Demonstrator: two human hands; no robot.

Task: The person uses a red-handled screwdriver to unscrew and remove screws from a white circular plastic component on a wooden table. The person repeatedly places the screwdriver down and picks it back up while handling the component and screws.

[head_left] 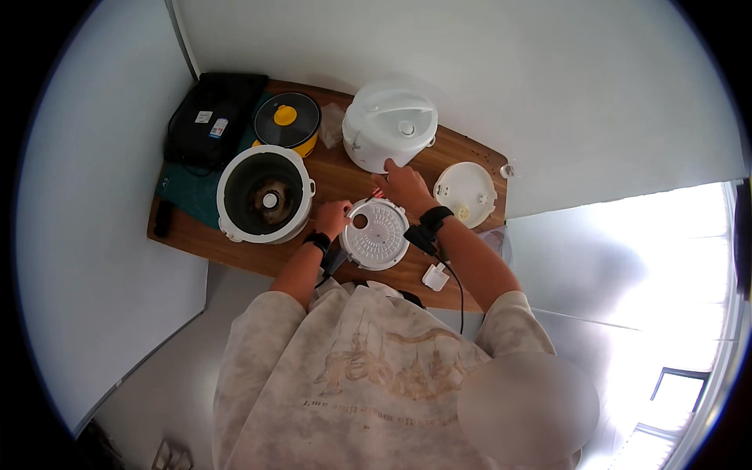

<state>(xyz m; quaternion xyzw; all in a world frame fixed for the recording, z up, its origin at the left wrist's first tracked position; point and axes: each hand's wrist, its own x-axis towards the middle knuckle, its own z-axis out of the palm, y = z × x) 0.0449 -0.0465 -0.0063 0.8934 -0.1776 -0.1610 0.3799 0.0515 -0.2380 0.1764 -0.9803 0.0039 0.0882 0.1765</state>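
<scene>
A round white plate with many small holes (382, 239) and one larger round opening lies in front of me on the table. Curled fingers of my left hand (333, 219) grip its left rim. My right hand (406, 188) is above the plate's far edge, open, with index finger and thumb apart. Under its thumb shows a small red-striped thing (378, 193), mostly covered, so its kind is unclear. Beyond the right fingertips stands a white rice cooker (384, 141) with its lid closed. Left of my left hand is an open white cooker body (249, 184) with a dark inside.
A round cream lid part (474, 184) lies at right, and a small white plastic piece (435, 276) near the front edge. Far left are a yellow pot with a glass lid (287, 119), a black bag (215, 125) and a green mat (184, 194). Walls enclose the wooden table (329, 168).
</scene>
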